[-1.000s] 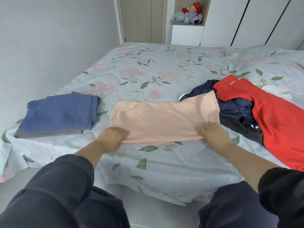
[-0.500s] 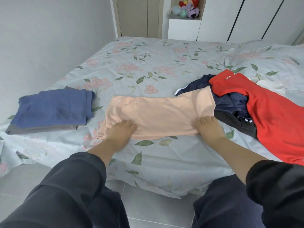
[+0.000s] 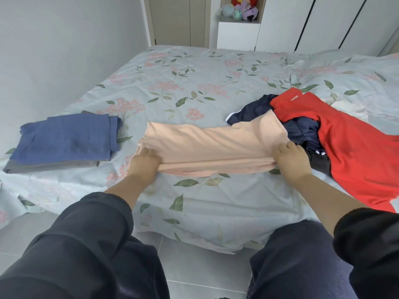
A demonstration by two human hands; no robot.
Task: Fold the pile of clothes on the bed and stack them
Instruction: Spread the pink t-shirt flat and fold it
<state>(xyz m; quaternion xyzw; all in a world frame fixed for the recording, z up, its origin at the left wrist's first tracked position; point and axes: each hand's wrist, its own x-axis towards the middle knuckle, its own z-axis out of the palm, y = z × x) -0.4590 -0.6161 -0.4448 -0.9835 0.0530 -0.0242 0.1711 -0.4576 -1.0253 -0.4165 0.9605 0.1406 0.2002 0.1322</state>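
Progress looks partial: at the left of the frame a stack is begun, a folded blue garment (image 3: 64,137) lying on top of a folded grey garment (image 3: 49,166) on the bed (image 3: 194,83). At the right the unfolded pile remains, with a red garment (image 3: 349,152) draped over a navy garment (image 3: 302,130), something black (image 3: 319,164) under them and a pale item (image 3: 349,108) behind. By my judgement at least those pieces are left to fold.

The piece in hand is a peach garment (image 3: 211,143), lying flat across the middle of the frame as a long strip, its right end resting against the pile. It seems mid-fold and is not yet on the stack.

Both arms reach forward from dark sleeves, hands low on the bed. The left hand (image 3: 144,164) grips the near left end of the strip, fingers (image 3: 149,153) curled together over bunched cloth. The right hand (image 3: 291,161) holds the near right end, fingers (image 3: 289,148) close together on top; its thumb is hidden, so I cannot tell how firm that hold is.
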